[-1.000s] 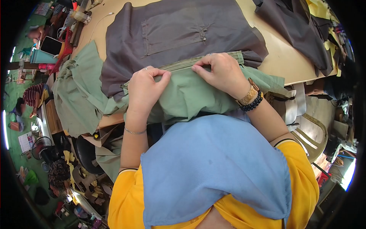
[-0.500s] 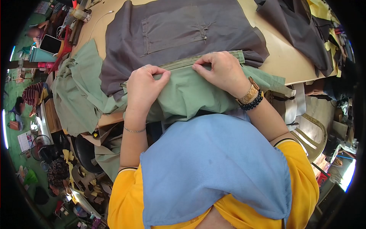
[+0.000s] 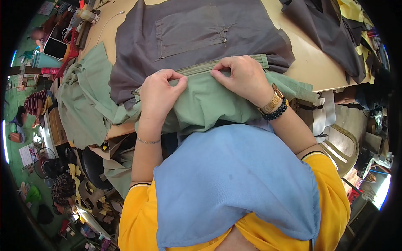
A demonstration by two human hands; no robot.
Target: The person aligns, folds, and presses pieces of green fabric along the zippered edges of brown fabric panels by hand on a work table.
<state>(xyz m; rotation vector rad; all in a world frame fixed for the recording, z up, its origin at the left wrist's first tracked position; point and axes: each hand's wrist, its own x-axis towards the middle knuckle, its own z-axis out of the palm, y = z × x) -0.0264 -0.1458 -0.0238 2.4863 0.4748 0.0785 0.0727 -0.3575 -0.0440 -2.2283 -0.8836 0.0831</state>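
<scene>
A green cloth (image 3: 201,100) drapes over the near edge of the table, with a stitched, folded band (image 3: 197,69) running across its top. My left hand (image 3: 161,92) pinches the cloth just below this band, thumb and forefinger together. Further right, my right hand (image 3: 243,77) grips the band's lower edge in the same kind of pinch. Beneath and beyond the green cloth lies a dark grey-brown fabric piece (image 3: 138,46) with a patch pocket (image 3: 190,31) sewn on it. Loose threads hang at the pocket's right side.
The tan table (image 3: 322,69) carries more dark fabric (image 3: 324,33) at the right. A white cable (image 3: 109,26) and a jar (image 3: 88,16) lie at the far left, near a red basket (image 3: 72,48). A metal chair (image 3: 341,150) stands at right. People work at left.
Both hands keep their pinch on the green cloth. Only a very slight shift of the hands and fabric shows.
</scene>
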